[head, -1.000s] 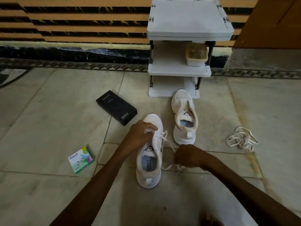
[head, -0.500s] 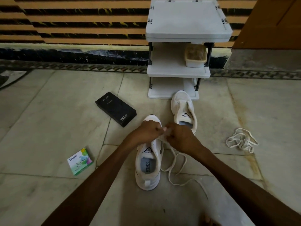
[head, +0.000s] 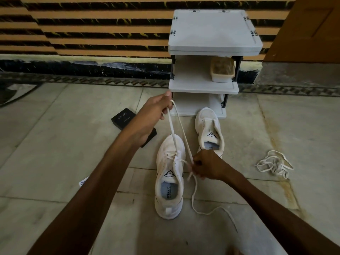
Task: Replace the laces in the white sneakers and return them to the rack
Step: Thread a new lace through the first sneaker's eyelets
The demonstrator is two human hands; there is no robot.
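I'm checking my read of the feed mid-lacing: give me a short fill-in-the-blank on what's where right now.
1. The left hand pulls the cream shoelace up from the ____ white sneaker.
2. The beige plastic container sits on the white shoe rack's ____ shelf.
3. The loose tangled lace pile lies on the floor to the ____ of both sneakers.
4. The right hand pinches the lace beside the sneaker's ____.

Missing: nearer; middle; right; eyelets

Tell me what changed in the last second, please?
The left hand rose toward the rack, pulling the lace taut from the near sneaker. The right hand keeps its grip at the eyelets. The far sneaker and loose laces stayed.
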